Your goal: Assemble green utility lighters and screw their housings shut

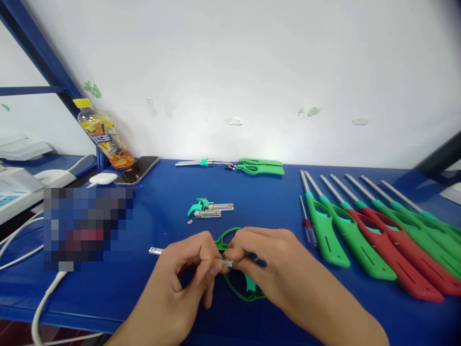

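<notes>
A small translucent piece (229, 263) is above the front middle of the bench (144, 230), between the two hands. The left hand (189, 283) pinches its left end, thumb and forefinger pressed together; the right hand's (275, 257) grip closes on the other side, its fingertips partly hidden. Just beneath lie green lighter casing parts (239, 294), and a metal tube (155, 251) pokes out left of the left hand. Beyond the hands, toward the bench's middle, two clear fuel tanks (208, 214) lie beside teal plastic pieces (196, 207). Near the back edge are a metal rod with a teal collar (189, 163), thin wires and green handle shells (262, 168). Toward the right edge, a screwdriver (309, 233) lies beside a row of green and red lighters (329, 238). A phone (139, 170) and a tea bottle (104, 134) occupy the back left corner.
</notes>
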Demonstrator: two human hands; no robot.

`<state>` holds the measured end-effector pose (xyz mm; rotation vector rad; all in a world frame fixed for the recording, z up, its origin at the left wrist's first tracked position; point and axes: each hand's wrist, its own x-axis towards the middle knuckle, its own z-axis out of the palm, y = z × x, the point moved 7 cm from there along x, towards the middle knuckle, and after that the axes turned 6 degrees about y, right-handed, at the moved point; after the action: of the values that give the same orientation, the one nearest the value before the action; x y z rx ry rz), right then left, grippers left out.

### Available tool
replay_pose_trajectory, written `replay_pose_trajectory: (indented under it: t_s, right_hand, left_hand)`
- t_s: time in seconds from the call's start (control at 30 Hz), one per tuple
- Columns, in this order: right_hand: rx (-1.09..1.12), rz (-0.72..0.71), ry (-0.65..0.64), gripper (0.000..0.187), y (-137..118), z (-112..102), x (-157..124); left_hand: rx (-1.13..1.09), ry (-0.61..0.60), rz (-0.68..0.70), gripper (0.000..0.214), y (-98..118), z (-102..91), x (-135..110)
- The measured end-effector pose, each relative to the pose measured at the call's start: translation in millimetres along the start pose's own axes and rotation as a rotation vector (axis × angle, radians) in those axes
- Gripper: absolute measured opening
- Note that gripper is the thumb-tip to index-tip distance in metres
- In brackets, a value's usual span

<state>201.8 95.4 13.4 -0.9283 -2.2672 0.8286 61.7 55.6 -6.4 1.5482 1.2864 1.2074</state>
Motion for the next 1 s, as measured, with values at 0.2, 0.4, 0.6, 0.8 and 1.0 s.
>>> replay_pose_trajectory:
  t_s: [0.2, 0.4, 0.6, 0.8, 1.0]
  right_hand:
    - [-0.071, -0.031, 0.077, 0.021, 2.8, -19.8, -4.1]
    - [-0.209, -0.026, 0.275, 0.018, 7.8, -53.7, -11.9]
    - [-0.289, 0.136, 0.049, 0.020, 28.5, -43.8, -20.6]
    - [-0.301, 0.165, -0.104, 0.017, 58.1, -24.1, -24.8]
    - [-0.270, 0.153, -0.102, 0.023, 62.7, -20.7, -20.4]
  left_hand:
    - [0.202, 0.080, 0.082, 0.012, -1.2, -1.3, 2.3]
    - [0.451, 0.026, 0.366, 0.022, 7.6, 9.7, 0.7]
    - [0.513, -0.012, 0.471, 0.030, 10.3, 18.6, 0.6]
    - [0.612, -0.014, 0.525, 0.033, 6.5, 23.3, -2.4]
    - [0.592, -0.021, 0.557, 0.032, 7.4, 24.9, -0.6]
